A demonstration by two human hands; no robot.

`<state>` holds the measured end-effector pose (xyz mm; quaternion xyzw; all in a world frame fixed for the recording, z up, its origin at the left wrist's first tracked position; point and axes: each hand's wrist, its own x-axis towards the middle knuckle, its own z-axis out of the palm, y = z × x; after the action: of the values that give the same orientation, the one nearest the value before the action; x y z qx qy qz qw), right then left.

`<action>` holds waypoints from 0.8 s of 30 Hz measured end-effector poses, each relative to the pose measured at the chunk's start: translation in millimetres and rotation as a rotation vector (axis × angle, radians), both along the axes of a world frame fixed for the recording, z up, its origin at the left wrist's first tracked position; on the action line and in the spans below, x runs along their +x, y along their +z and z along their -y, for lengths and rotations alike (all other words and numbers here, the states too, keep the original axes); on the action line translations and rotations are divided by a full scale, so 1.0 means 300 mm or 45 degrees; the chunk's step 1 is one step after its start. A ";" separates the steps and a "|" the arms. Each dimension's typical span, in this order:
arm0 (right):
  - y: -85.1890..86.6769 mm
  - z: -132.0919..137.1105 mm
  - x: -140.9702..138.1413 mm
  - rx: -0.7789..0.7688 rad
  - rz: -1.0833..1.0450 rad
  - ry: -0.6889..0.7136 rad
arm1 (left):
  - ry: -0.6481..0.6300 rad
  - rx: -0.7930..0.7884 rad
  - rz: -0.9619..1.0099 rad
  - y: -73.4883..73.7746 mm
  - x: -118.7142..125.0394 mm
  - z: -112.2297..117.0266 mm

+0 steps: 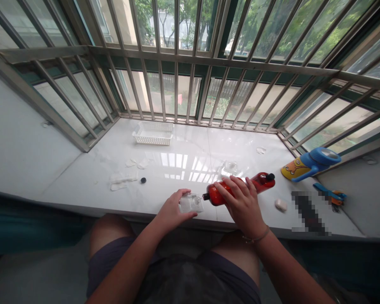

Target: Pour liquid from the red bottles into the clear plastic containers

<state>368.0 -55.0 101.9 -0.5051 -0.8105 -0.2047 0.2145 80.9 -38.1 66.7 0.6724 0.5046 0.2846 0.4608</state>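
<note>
At six o'clock on the counter (82,181), I'd keep the neck of the red bottle (216,194) lined up with the clear container (190,203), tipping gently. My left hand (172,214), half curled, grips the container at its two o'clock; my right hand (243,203) wraps the bottle, neck towards nine.

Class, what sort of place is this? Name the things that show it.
Probably a home's bay window: it has a broad white sill used as a worktop, metal bars run across it, and trees show outside.
</note>
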 end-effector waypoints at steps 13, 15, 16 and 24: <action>0.015 0.000 0.004 0.008 0.009 0.015 | -0.005 0.000 0.004 0.001 0.002 0.003; 0.020 0.000 0.005 0.011 0.005 0.018 | -0.001 -0.005 0.006 0.000 0.003 0.002; 0.023 0.000 0.005 0.014 0.002 0.020 | -0.001 -0.004 0.006 -0.001 0.004 0.001; 0.034 -0.004 0.007 0.030 0.017 0.021 | -0.006 0.008 0.009 -0.014 0.000 0.003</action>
<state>370.1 -53.7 112.0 -0.4945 -0.8137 -0.2159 0.2165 80.8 -39.1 62.5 0.6738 0.5006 0.2875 0.4612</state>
